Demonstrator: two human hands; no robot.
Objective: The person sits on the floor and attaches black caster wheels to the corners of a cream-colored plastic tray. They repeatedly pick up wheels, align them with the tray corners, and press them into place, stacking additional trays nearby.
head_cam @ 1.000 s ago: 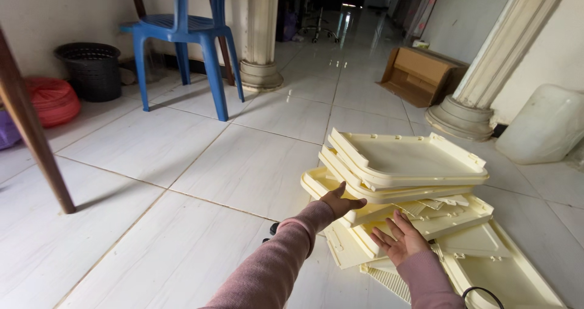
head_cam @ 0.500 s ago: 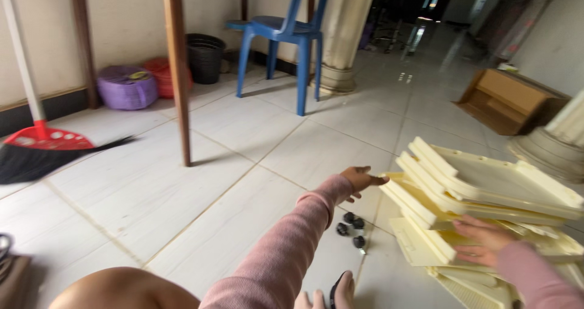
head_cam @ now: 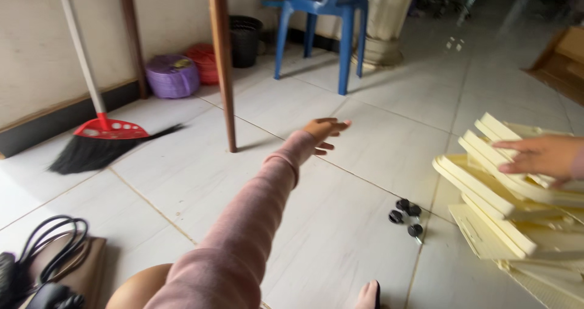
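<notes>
My left hand (head_cam: 325, 134) stretches out over the white tiled floor in a pink sleeve, fingers spread and holding nothing, not far from a brown wooden table leg (head_cam: 222, 65). My right hand (head_cam: 540, 154) rests palm down, fingers apart, on top of a pile of pale yellow plastic panels (head_cam: 505, 205) at the right edge of the view. A small cluster of black caster wheels (head_cam: 406, 213) lies on the tile between the two hands, beside the pile.
A red broom with black bristles (head_cam: 100, 140) leans against the left wall. Purple and red baskets (head_cam: 173, 75) and a black bin (head_cam: 245, 38) stand along it. A blue plastic chair (head_cam: 319, 23) stands farther back. Black cables on a brown bag (head_cam: 55, 266) lie bottom left.
The view has swung left, bringing the broom and wall into sight. My left hand has moved off the panel pile and out over the bare floor; my right hand stays on the pile.
</notes>
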